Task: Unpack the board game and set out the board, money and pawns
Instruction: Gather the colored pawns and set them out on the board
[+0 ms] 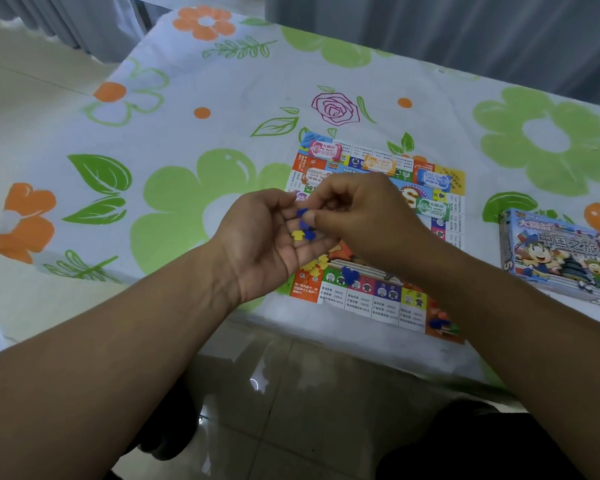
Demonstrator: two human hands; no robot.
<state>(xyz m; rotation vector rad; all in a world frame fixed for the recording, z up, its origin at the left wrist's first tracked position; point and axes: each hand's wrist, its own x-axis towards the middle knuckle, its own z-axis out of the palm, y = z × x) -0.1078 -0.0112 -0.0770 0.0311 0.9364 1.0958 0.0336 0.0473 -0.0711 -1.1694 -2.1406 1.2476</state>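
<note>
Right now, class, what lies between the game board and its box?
Only bare flowered tablecloth separates the board from the box, in the head view.

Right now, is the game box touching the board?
Apart. The head view shows the box lying right of the board, with a strip of flowered cloth between them.
</note>
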